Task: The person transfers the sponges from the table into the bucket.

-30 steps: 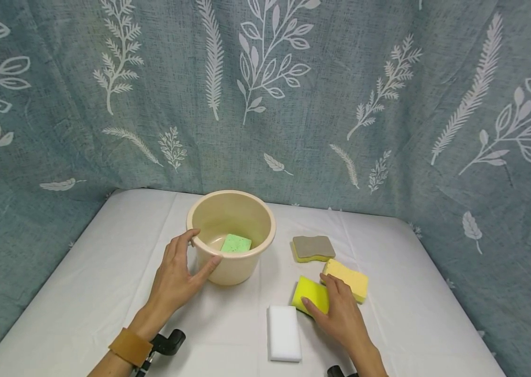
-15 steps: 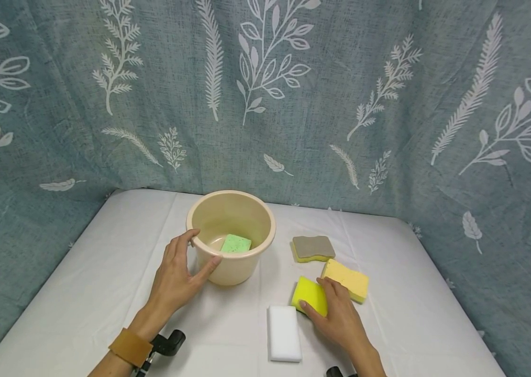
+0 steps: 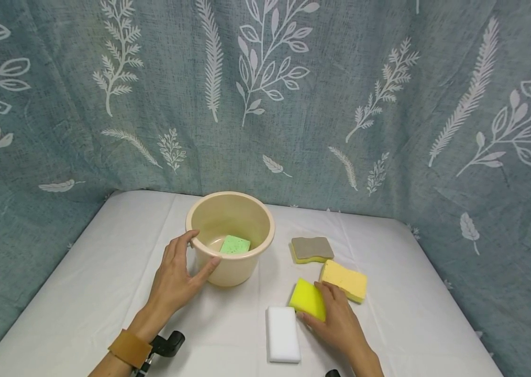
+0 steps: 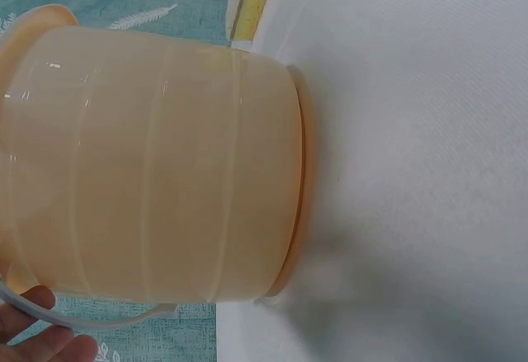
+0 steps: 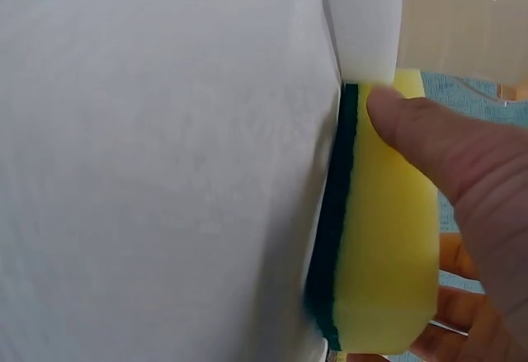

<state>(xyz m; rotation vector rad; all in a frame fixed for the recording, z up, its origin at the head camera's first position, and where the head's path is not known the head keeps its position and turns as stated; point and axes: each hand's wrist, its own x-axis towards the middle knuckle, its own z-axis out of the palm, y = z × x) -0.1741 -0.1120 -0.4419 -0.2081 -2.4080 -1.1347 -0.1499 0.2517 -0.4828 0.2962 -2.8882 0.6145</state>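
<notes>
A cream bucket (image 3: 230, 269) stands at the middle of the table, with a green sponge (image 3: 235, 244) lying inside. My left hand (image 3: 174, 277) holds the bucket's near left rim, the thumb against the front. In the left wrist view, fingers (image 4: 49, 341) curl at the bucket's thin handle (image 4: 115, 322). My right hand (image 3: 338, 317) grips a bright yellow sponge (image 3: 307, 298) between thumb and fingers. The right wrist view shows this sponge (image 5: 388, 222) with a dark green scouring layer underneath, low over the white cloth, the thumb on its near end.
Close left of the right hand lies a white sponge block (image 3: 283, 335). Behind that hand is a pale yellow sponge (image 3: 344, 281), and farther back a grey-topped yellow sponge (image 3: 312, 249). A teal leaf-patterned curtain (image 3: 265, 104) hangs behind the white-covered table (image 3: 81, 293).
My right hand has closed around the bright yellow sponge, its thumb sliding to the near end and its fingers drawing away from the pale yellow sponge. The left hand stays at the bucket.
</notes>
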